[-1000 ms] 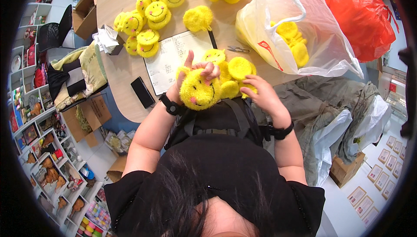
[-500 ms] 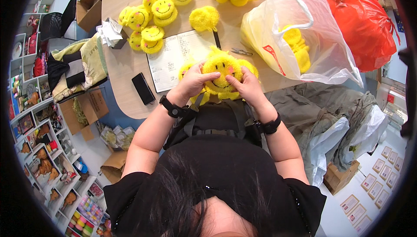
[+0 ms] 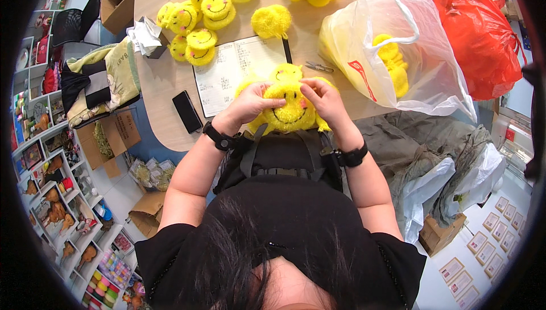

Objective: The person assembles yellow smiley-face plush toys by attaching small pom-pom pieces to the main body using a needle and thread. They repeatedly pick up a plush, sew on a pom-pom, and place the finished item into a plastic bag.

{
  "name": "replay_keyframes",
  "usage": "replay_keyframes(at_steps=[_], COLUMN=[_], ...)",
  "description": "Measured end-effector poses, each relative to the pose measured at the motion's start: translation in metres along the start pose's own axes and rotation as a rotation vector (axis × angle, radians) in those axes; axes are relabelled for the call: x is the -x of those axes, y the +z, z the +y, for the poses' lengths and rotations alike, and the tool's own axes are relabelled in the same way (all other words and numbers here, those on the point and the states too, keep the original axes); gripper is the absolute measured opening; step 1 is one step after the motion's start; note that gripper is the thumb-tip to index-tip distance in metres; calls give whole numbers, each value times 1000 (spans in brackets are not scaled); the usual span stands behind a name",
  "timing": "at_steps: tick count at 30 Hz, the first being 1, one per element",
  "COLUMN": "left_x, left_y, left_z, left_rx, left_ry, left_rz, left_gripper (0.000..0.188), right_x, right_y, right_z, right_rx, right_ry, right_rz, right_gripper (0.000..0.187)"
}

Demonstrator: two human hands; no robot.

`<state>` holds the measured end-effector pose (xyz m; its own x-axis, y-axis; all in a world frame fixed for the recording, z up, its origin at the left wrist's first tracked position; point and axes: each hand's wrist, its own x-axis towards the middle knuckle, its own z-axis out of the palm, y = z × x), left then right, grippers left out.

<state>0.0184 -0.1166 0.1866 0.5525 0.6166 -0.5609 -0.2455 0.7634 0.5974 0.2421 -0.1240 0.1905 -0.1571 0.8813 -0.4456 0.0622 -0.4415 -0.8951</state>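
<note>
A fuzzy yellow smiley plush toy (image 3: 289, 114) is held close to my body at the table's near edge, its stitched smile and pink cheek turned up. My left hand (image 3: 248, 105) grips its left side, thumb lying across the face. Over the toy's upper right, my right hand (image 3: 329, 104) has thumb and fingertips pinched together; whatever they hold, if anything, is too small to make out. More yellow plush parts show behind and beside the toy, partly covered by my hands. Just beyond lies an open notebook (image 3: 219, 74) with handwriting.
Small thread snips (image 3: 319, 66) lie right of the notebook, a black phone (image 3: 187, 112) to its left. Several finished-looking smiley plushes (image 3: 218, 9) are grouped at the far left, with another yellow plush piece (image 3: 271, 21) nearby. A white plastic bag (image 3: 352, 31) and a red bag (image 3: 478, 31) fill the right side.
My right hand has lifted its thumb off the face and moved up to the toy's upper right edge, fingertips pinched. The toy's face has tipped slightly and sits lower; my left hand keeps its hold.
</note>
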Motion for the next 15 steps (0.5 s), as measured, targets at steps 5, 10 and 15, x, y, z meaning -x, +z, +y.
replay_keyframes(at_steps=[5, 10, 15], left_x=[-3, -11, -31], left_y=[4, -4, -32], left_z=[4, 5, 9], left_rx=[-92, -66, -126], left_ry=[-45, -40, 31], left_rz=[-105, -97, 46], left_gripper=[39, 47, 49], right_x=[-32, -55, -93], right_y=[7, 6, 7], right_z=[-10, -6, 20], right_rx=[-174, -284, -103], right_ry=[82, 77, 84], right_rz=[-97, -49, -53], right_gripper=[26, 24, 25])
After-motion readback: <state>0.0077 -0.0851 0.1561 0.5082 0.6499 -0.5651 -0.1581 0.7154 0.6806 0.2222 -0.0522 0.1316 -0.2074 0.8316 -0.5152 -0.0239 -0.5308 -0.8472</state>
